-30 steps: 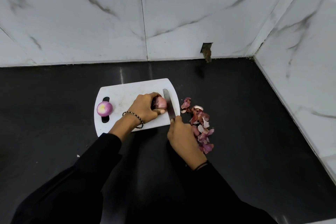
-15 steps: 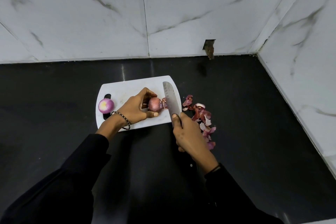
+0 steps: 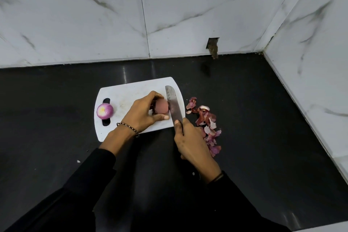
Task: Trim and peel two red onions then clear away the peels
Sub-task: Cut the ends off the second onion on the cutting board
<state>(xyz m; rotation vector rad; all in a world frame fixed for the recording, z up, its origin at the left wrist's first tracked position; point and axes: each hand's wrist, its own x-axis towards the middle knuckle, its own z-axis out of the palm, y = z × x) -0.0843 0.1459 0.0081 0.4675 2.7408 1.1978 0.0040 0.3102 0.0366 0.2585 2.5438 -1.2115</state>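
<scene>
Head view: two onions on one white cutting board (image 3: 131, 90). The left hand (image 3: 145, 113) grips the unpeeled onion (image 3: 161, 106) near the board's right edge. The right hand (image 3: 192, 145) clasps the single knife (image 3: 174, 105), blade against that onion's end. The peeled onion (image 3: 104, 111) sits by the handle slot. One heap of peels (image 3: 207, 126) lies on the dark surface (image 3: 263, 118), just right of the board.

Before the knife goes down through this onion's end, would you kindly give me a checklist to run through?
1. Left hand holds onion on board: ok.
2. Right hand grip on knife: ok.
3. The knife sits at onion's right end: ok.
4. Left thumb clear of knife: not ok, tip right beside it.
5. Peeled onion out of the way: ok, at board's left end.
</scene>
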